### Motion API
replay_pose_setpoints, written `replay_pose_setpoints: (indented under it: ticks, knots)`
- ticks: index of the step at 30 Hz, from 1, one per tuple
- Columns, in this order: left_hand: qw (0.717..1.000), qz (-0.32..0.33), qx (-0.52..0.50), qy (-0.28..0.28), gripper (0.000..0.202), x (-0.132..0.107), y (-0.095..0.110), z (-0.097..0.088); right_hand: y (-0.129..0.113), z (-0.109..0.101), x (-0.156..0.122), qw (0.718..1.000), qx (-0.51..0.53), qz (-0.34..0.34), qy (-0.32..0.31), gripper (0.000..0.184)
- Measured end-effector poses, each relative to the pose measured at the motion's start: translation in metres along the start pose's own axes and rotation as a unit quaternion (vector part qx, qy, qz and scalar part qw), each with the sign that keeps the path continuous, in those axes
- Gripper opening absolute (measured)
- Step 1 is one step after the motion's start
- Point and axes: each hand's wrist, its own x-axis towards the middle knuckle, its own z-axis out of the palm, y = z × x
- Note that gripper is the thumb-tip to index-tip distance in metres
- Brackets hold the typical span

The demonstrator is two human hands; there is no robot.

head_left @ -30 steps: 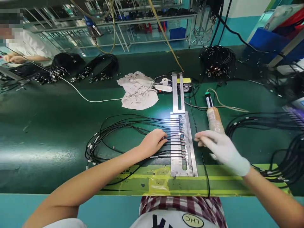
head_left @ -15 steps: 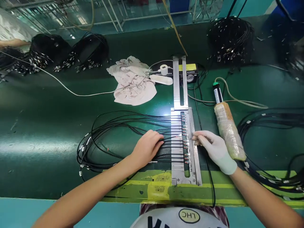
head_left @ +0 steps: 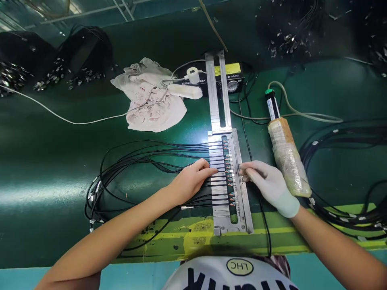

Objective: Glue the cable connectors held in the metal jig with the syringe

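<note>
My bare left hand (head_left: 193,179) is closed in a pinch on a black cable at the left side of a slotted metal fixture (head_left: 220,213). Several black cables (head_left: 121,161) run from a loose coil on the left into the fixture's slots, their small metal connectors (head_left: 232,195) lined up along its long opening. One loose cable end (head_left: 186,208) lies just left of the fixture, below my left hand. On the other side, my gloved right hand (head_left: 269,183) has thumb and fingers pressed together at the fixture's right rail (head_left: 244,193); what they hold, if anything, is hidden.
A wrapped cylindrical tool (head_left: 288,157) with a hose lies right of my right hand. Behind the fixture stand a black box with a gauge (head_left: 232,85) and a crumpled white bag (head_left: 154,104). Cable bundles (head_left: 347,219) lie at right and others (head_left: 87,52) at far left.
My left hand has moved right, up to the fixture's edge. The connector that lay over the slotted plate now sits in the row with the others. My right hand stays by the rail.
</note>
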Motion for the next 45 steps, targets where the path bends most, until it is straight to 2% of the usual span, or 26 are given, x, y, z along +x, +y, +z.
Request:
replay_pose_setpoints:
  ticks: [5,12,17,21,26,29,31,33,35,36,37,38,40,41,43,45]
  knots:
    - [1.0,0.004,0.002,-0.019,0.037,0.004,-0.003,0.004,0.001,0.0,0.001,1.0,0.004,0.005,0.0,0.032]
    - [0.998,0.033,0.045,0.005,0.031,0.007,-0.005,0.01,0.001,0.0,0.001,1.0,0.019,0.006,-0.002,0.029]
    - [0.985,0.076,0.154,0.031,0.029,0.0,-0.004,0.016,-0.001,0.0,0.002,1.0,-0.003,0.005,-0.005,0.028]
    - [0.973,0.032,0.22,0.061,0.036,-0.013,0.003,0.019,-0.003,-0.002,0.001,1.0,-0.011,0.002,-0.012,0.027]
    - [0.983,-0.023,0.18,0.026,0.042,-0.02,0.006,0.024,0.001,-0.003,0.003,1.0,-0.001,0.001,-0.015,0.029]
    - [0.988,-0.047,0.144,0.017,0.044,-0.02,0.008,0.025,0.005,0.004,0.002,1.0,0.02,0.0,-0.009,0.031]
    - [0.992,-0.056,0.109,0.01,0.045,-0.022,0.01,0.018,0.001,0.009,-0.004,1.0,0.017,0.007,-0.001,0.033]
    - [0.997,-0.056,0.047,0.012,0.046,-0.027,0.012,0.006,-0.013,0.008,-0.014,0.999,-0.033,-0.001,-0.003,0.032]
    - [0.997,-0.065,-0.028,0.036,0.047,-0.035,0.016,-0.01,-0.035,-0.006,-0.022,0.988,-0.142,-0.054,-0.002,0.03]
    - [0.994,-0.074,-0.058,0.055,0.046,-0.041,0.018,-0.018,-0.046,-0.018,-0.022,0.973,-0.209,-0.093,0.012,0.031]
    - [0.991,-0.084,-0.078,0.074,0.041,-0.046,0.02,-0.024,-0.056,-0.032,-0.019,0.952,-0.273,-0.129,0.043,0.034]
    - [0.988,-0.089,-0.09,0.089,0.036,-0.051,0.023,-0.029,-0.064,-0.049,-0.011,0.929,-0.313,-0.15,0.127,0.035]
    - [0.986,-0.089,-0.094,0.106,0.028,-0.056,0.03,-0.034,-0.069,-0.081,0.013,0.887,-0.401,-0.098,0.207,0.051]
    - [0.987,-0.082,-0.09,0.104,0.028,-0.056,0.035,-0.033,-0.066,-0.094,0.028,0.88,-0.426,-0.046,0.204,0.065]
    - [0.992,-0.051,-0.077,0.082,0.028,-0.052,0.045,-0.026,-0.054,-0.112,0.055,0.897,-0.411,0.055,0.155,0.097]
    - [0.998,-0.006,-0.054,0.041,0.029,-0.045,0.057,-0.017,-0.041,-0.118,0.074,0.918,-0.364,0.053,0.148,0.1]
